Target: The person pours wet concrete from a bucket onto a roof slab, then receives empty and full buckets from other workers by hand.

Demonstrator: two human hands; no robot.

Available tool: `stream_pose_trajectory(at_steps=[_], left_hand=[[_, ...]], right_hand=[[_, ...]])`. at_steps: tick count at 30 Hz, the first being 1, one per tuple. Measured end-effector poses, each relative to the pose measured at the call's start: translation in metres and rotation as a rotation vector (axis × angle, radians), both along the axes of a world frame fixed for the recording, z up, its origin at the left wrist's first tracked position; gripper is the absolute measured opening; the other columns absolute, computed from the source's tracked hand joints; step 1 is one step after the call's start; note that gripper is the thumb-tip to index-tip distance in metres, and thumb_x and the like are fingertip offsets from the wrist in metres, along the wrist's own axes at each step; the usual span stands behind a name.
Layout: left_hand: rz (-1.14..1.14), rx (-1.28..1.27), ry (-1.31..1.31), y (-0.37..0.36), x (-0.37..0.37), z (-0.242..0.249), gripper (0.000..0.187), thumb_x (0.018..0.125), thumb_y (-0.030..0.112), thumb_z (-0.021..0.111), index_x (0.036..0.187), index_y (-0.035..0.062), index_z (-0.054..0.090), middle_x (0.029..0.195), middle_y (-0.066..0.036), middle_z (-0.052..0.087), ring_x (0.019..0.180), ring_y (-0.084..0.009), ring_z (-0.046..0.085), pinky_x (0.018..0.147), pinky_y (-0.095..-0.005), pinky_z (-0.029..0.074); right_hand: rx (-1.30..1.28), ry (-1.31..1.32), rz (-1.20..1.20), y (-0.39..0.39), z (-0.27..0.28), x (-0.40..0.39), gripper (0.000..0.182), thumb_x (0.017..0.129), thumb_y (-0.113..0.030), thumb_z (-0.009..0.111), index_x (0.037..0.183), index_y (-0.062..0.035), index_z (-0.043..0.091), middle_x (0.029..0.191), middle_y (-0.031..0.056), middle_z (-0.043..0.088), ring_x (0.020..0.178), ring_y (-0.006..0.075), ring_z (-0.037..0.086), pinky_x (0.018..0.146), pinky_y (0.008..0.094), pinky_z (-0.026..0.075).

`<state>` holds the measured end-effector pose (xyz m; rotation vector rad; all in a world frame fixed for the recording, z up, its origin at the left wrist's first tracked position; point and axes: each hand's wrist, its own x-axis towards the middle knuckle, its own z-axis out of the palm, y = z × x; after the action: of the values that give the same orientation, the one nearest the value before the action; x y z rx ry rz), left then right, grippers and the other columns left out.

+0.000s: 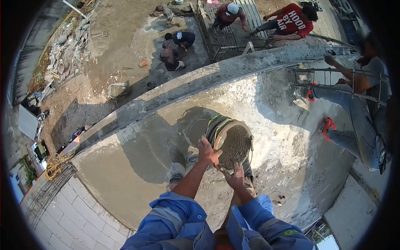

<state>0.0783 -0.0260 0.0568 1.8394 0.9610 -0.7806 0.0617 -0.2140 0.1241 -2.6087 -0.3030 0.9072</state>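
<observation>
A round bucket (233,143) filled with wet grey concrete is tilted toward me above a freshly poured concrete slab (137,162). My left hand (207,151) grips its near rim on the left side. My right hand (236,175) is under the lower rim, fingers on the bucket's edge. Both arms are in blue sleeves, and my feet stand in the wet concrete below the bucket.
A person in jeans and red sandals (354,112) sits on a metal frame (333,81) at the right. A raised concrete ledge (216,75) borders the slab. Far below, several people work on bare ground (116,46), with rubble at the left. Pale blockwork (71,216) lies lower left.
</observation>
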Motion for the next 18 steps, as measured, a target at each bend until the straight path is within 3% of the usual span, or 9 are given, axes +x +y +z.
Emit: stream_pose_trajectory(at_steps=[5, 7, 8, 12, 13, 14, 15, 17, 18], left_hand=[[0.007, -0.066, -0.112, 0.001, -0.014, -0.022, 0.117, 0.066, 0.038, 0.079, 0.146, -0.0065, 0.007, 0.147, -0.031, 0.017, 0.139, -0.0445, 0.020, 0.115, -0.0462, 0.024], [-0.175, 0.062, -0.120, -0.003, -0.030, -0.056, 0.116, 0.065, 0.036, 0.081, 0.146, -0.0079, 0.010, 0.146, -0.029, 0.021, 0.137, -0.0413, 0.024, 0.114, -0.0440, 0.025], [-0.203, 0.047, -0.134, 0.001, -0.019, -0.040, 0.116, 0.065, 0.036, 0.081, 0.146, -0.0079, 0.010, 0.146, -0.029, 0.021, 0.137, -0.0413, 0.024, 0.114, -0.0440, 0.025], [0.089, -0.164, -0.102, 0.013, -0.004, -0.013, 0.108, 0.065, 0.026, 0.083, 0.143, -0.0075, 0.016, 0.144, -0.023, 0.027, 0.136, -0.0344, 0.028, 0.113, -0.0389, 0.026], [0.177, -0.288, -0.150, 0.013, -0.010, -0.019, 0.106, 0.065, 0.023, 0.084, 0.143, -0.0072, 0.018, 0.143, -0.022, 0.028, 0.136, -0.0327, 0.028, 0.113, -0.0375, 0.025], [0.296, -0.428, -0.259, 0.010, -0.040, -0.072, 0.097, 0.066, 0.018, 0.083, 0.139, -0.0061, 0.024, 0.141, -0.020, 0.033, 0.135, -0.0311, 0.032, 0.112, -0.0373, 0.028], [0.283, -0.426, -0.257, 0.009, -0.040, -0.068, 0.097, 0.066, 0.018, 0.083, 0.139, -0.0061, 0.024, 0.141, -0.020, 0.033, 0.135, -0.0311, 0.032, 0.112, -0.0373, 0.028], [0.042, -0.035, -0.234, 0.001, -0.040, -0.063, 0.093, 0.067, 0.016, 0.082, 0.138, -0.0059, 0.026, 0.140, -0.020, 0.035, 0.134, -0.0286, 0.034, 0.112, -0.0387, 0.027], [0.023, -0.048, -0.240, -0.001, -0.037, -0.061, 0.093, 0.067, 0.016, 0.082, 0.138, -0.0059, 0.026, 0.140, -0.020, 0.035, 0.134, -0.0286, 0.034, 0.112, -0.0387, 0.027]], right_hand=[[-0.213, 0.191, -0.180, -0.061, 0.063, 0.003, 0.064, 0.082, -0.044, 0.067, 0.131, -0.0078, 0.047, 0.135, 0.0251, 0.043, 0.124, 0.0437, 0.041, 0.102, 0.0490, 0.036], [-0.212, 0.222, -0.191, -0.088, 0.069, -0.013, 0.068, 0.082, -0.044, 0.067, 0.134, -0.0068, 0.045, 0.136, 0.0249, 0.041, 0.122, 0.0438, 0.040, 0.102, 0.0500, 0.036], [-0.262, 0.223, -0.165, -0.094, 0.071, -0.025, 0.070, 0.082, -0.045, 0.067, 0.136, -0.0063, 0.044, 0.136, 0.0246, 0.041, 0.122, 0.0439, 0.040, 0.103, 0.0502, 0.035], [-0.262, 0.308, -0.206, -0.100, 0.067, -0.038, 0.073, 0.084, -0.047, 0.064, 0.138, -0.0040, 0.042, 0.140, 0.0233, 0.039, 0.129, 0.0425, 0.035, 0.107, 0.0499, 0.032], [-0.262, 0.287, -0.216, -0.097, 0.066, -0.037, 0.071, 0.084, -0.048, 0.063, 0.137, -0.0034, 0.044, 0.141, 0.0226, 0.039, 0.131, 0.0417, 0.034, 0.108, 0.0499, 0.030], [-0.261, 0.265, -0.225, -0.092, 0.063, -0.036, 0.070, 0.085, -0.048, 0.061, 0.136, -0.0028, 0.045, 0.143, 0.0219, 0.039, 0.133, 0.0410, 0.032, 0.109, 0.0499, 0.029], [-0.263, 0.246, -0.235, -0.088, 0.063, -0.035, 0.069, 0.086, -0.049, 0.060, 0.134, -0.0022, 0.047, 0.144, 0.0211, 0.038, 0.135, 0.0402, 0.031, 0.110, 0.0500, 0.027], [-0.272, 0.225, -0.264, -0.085, 0.066, -0.030, 0.067, 0.087, -0.049, 0.059, 0.133, -0.0016, 0.048, 0.145, 0.0204, 0.038, 0.137, 0.0394, 0.029, 0.110, 0.0500, 0.026], [-0.284, 0.251, -0.213, -0.087, 0.068, -0.025, 0.066, 0.088, -0.050, 0.056, 0.131, -0.0009, 0.050, 0.146, 0.0202, 0.037, 0.138, 0.0391, 0.029, 0.111, 0.0500, 0.025]])
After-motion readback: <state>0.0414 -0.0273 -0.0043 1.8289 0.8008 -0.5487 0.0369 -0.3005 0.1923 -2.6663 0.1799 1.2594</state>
